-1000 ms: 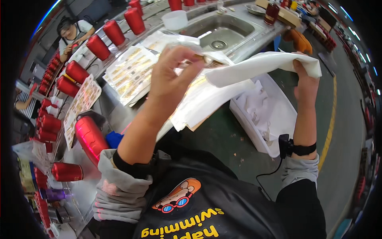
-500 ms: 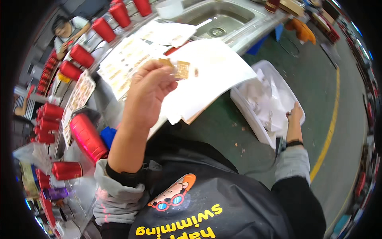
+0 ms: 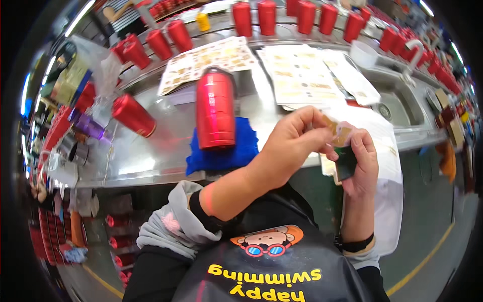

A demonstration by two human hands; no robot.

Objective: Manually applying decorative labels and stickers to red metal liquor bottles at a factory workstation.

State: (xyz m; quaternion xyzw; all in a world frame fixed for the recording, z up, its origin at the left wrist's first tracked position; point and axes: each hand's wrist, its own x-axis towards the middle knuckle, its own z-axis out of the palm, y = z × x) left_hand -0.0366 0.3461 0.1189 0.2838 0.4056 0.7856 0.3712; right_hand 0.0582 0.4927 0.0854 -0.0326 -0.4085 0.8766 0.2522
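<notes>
My left hand (image 3: 294, 143) and my right hand (image 3: 359, 161) meet in front of my chest. Both pinch a small tan sticker (image 3: 339, 132) between their fingertips. My right hand also grips a small dark green block (image 3: 346, 162) in its palm. Just beyond my left hand a red tumbler (image 3: 215, 108) lies on its side on a blue cloth (image 3: 226, 148) at the steel counter's front edge. White sticker sheets (image 3: 302, 75) lie spread on the counter beyond it.
Rows of red tumblers (image 3: 266, 17) stand along the back of the steel counter (image 3: 146, 156). More red tumblers (image 3: 133, 115) lie at the left. A sink (image 3: 402, 100) is at the right, with a white sheet (image 3: 390, 166) hanging over the counter edge.
My view swung left, onto the counter. My left hand dropped the large white sheet and came down with the sticker. My right hand rose from the white bin to meet it.
</notes>
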